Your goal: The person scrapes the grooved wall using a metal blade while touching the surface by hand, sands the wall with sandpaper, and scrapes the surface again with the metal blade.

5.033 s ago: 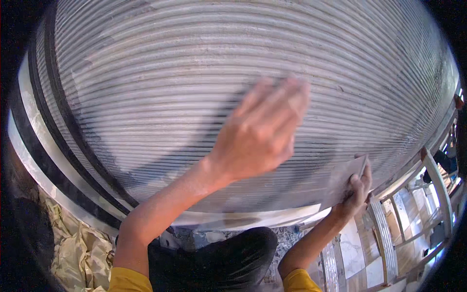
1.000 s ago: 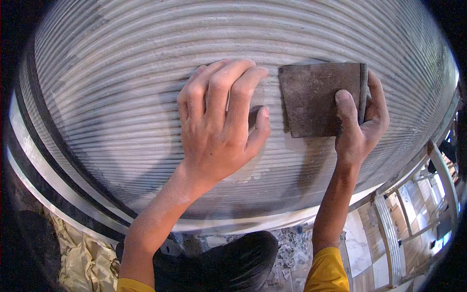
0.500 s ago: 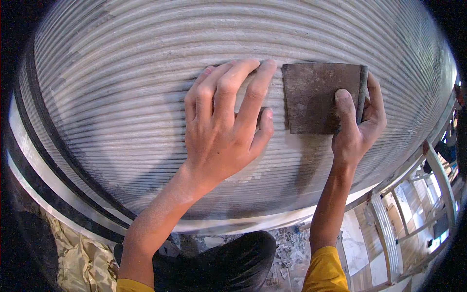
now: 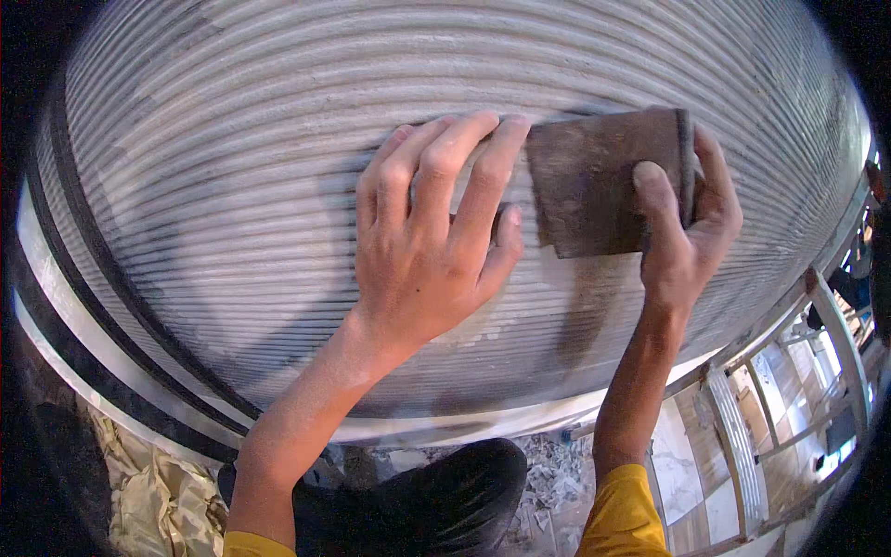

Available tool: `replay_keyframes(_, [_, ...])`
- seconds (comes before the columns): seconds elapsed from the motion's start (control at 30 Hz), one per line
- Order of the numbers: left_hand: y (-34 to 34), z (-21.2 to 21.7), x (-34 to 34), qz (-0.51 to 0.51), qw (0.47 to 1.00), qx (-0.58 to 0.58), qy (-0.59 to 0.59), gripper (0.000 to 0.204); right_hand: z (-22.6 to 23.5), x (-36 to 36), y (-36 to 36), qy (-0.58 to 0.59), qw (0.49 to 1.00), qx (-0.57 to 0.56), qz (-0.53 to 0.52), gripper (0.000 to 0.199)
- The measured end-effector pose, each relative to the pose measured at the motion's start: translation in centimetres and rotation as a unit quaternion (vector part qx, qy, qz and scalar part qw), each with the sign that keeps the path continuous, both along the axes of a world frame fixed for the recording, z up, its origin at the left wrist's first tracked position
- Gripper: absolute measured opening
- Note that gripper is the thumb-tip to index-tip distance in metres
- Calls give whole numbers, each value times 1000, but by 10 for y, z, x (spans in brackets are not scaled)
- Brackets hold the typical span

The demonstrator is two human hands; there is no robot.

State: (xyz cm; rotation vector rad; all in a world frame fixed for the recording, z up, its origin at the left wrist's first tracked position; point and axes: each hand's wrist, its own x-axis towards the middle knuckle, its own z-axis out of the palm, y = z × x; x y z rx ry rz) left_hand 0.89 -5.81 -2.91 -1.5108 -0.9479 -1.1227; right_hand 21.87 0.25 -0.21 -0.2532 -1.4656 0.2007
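Observation:
A large pale grey curved surface with many parallel ridges (image 4: 445,362) fills most of the view. My left hand (image 4: 422,232) rests on it with the fingers apart and bent, holding nothing. Just right of its fingertips, my right hand (image 4: 682,227) grips a worn dark brown sheet of sandpaper (image 4: 589,176). The thumb presses on the sheet's face, and the other fingers go behind its folded right edge. The sheet lies against or close over the ridges; the contact is hidden. Pale dust coats my hands and forearms.
Black bands (image 4: 121,269) run along the surface's left border. Crumpled tan sheeting (image 4: 167,483) lies at lower left. Scraps and debris (image 4: 557,483) cover the floor near my dark-clothed leg (image 4: 436,501). A metal frame like a ladder (image 4: 742,455) stands at lower right.
The sandpaper in my right hand has tilted slightly counterclockwise and shifted a little left and up. My left hand has barely moved.

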Motion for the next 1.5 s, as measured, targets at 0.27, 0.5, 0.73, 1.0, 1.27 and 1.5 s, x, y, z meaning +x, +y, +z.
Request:
replay_keyframes(0.27, [1,-1,-2,-6,1000,7,5,57,21,9,-20,-31,998,-36,-32,48])
replay_keyframes(0.5, [2,-1,0,3,1000,9,1,57,43,-8,-20,-141,988,1,-57,43])
replay_keyframes(0.73, [0,-3,-3,15,1000,-11,23,59,44,-4,-21,-31,997,-65,-18,42])
replay_keyframes(1.0, [-15,5,11,-35,972,-134,191,63,-29,66,-44,37,988,-145,-33,48])
replay_keyframes(1.27, [-71,28,29,-53,752,-584,302,46,-209,89,-141,276,851,-443,-49,52])
replay_keyframes(1.5, [-69,0,-13,-261,806,-509,155,21,-275,72,-205,318,794,-515,-53,58])
